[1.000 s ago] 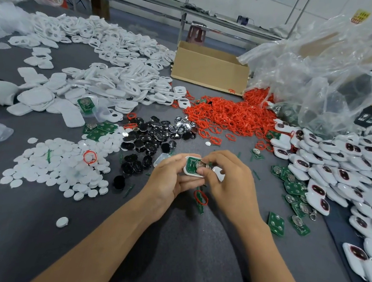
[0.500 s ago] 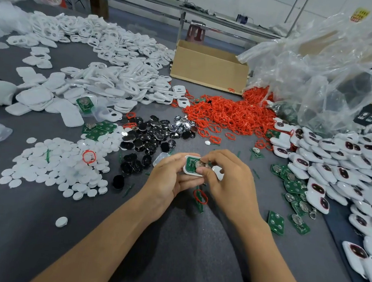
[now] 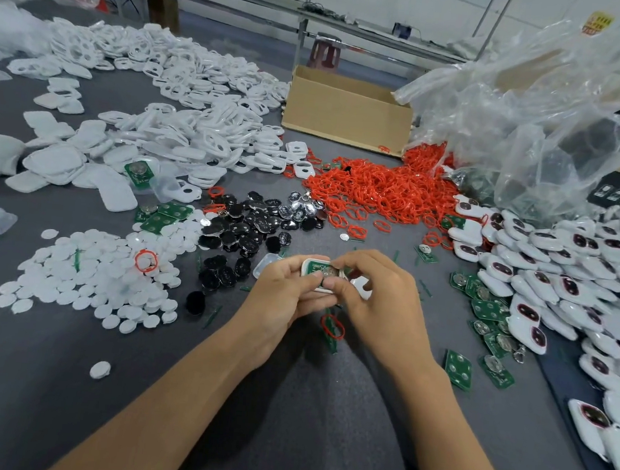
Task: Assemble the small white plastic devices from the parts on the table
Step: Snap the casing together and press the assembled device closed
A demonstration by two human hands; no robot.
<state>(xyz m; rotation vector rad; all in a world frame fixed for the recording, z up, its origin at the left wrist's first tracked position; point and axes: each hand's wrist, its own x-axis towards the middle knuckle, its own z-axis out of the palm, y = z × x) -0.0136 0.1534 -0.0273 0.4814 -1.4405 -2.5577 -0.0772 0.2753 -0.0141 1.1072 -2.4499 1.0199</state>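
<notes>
Both hands meet over the middle of the grey table. My left hand (image 3: 285, 289) grips a white device shell (image 3: 316, 269) that has a green circuit board with a coin cell seated in it. My right hand (image 3: 378, 297) pinches the shell's right end, thumb and forefinger curled over the board. A single red ring (image 3: 332, 326) lies on the table just below the hands. My fingers hide the shell's near side.
White shell halves (image 3: 181, 141) are heaped at back left, white discs (image 3: 91, 279) at left and black pads (image 3: 241, 236) in the middle. Red rings (image 3: 383, 192) pile up behind. Assembled devices (image 3: 575, 273) and green boards (image 3: 489, 310) fill the right. A cardboard box (image 3: 345, 114) and plastic bag (image 3: 536, 116) stand behind.
Hardly anything differs: both hands stay on the shell in the same spot, with only slight finger shifts over the board.
</notes>
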